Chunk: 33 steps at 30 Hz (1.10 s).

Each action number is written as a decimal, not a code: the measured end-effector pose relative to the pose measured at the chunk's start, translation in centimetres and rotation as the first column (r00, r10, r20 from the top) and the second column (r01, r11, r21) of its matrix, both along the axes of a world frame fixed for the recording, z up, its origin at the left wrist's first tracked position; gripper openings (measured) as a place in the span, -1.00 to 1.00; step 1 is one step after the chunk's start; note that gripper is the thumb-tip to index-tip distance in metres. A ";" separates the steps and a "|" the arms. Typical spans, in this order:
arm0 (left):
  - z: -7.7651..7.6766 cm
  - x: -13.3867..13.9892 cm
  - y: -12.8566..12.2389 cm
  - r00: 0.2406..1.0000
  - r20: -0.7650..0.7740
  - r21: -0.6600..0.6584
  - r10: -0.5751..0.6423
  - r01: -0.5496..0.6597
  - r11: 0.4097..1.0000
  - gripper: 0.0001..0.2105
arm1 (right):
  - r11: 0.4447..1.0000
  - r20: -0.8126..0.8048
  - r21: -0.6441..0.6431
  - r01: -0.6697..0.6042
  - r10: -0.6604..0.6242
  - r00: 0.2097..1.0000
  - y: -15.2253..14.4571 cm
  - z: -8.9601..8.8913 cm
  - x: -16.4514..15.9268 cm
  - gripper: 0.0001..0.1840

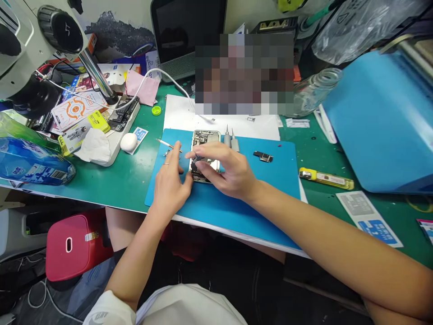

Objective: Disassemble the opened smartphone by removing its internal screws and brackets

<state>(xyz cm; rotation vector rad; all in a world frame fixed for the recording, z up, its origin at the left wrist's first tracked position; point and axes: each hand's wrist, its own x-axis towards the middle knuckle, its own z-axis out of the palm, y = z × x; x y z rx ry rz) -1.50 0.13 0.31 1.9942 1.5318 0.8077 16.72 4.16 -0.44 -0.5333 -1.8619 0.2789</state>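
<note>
An opened phone (207, 136) with its inner parts exposed lies on the blue mat (267, 198). My left hand (172, 185) rests at its left side, fingers stretched apart and the thumb by the lower left edge. Over the phone, my right hand (233, 174) has thumb and forefinger brought together around a small dark part (195, 163). The fingers partly hide that part. A thin white pen-like tool (164, 143) lies beyond my left fingers. Two grey needle-tipped bottles (234, 143) are just past my right hand. A small circuit board (263, 156) lies farther right.
A yellow cutter knife (326, 178) and a printed card (368, 216) lie right of the mat. Behind them stands a large blue bin-like object (375, 122). At left are a microscope (61, 31), a blue packet (34, 160) and a white round case (129, 142). A white cable (145, 83) arches across the back.
</note>
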 end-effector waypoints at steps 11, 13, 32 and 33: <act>-0.1 0.0 0.0 1.000 -0.007 -0.007 0.001 -0.001 1.000 -0.20 | 0.994 -0.003 -0.074 -0.079 0.079 0.997 -0.4 -0.2 0.0 -0.47; -0.1 0.0 -0.1 1.000 -0.002 -0.006 0.005 -0.005 1.000 -0.20 | 0.995 0.016 -0.057 -0.084 0.085 0.996 -0.4 -0.3 -0.1 -0.49; 2.2 -4.7 -5.9 0.977 0.160 0.300 0.138 -0.181 0.936 -0.56 | 0.995 -0.013 -0.089 -0.049 0.048 0.999 -0.6 -0.6 -0.5 -0.52; 2.1 -6.2 -7.5 0.966 0.152 0.332 0.210 -0.250 0.910 -0.60 | 0.995 -0.009 -0.087 -0.047 0.047 0.999 -0.6 -0.6 -0.5 -0.53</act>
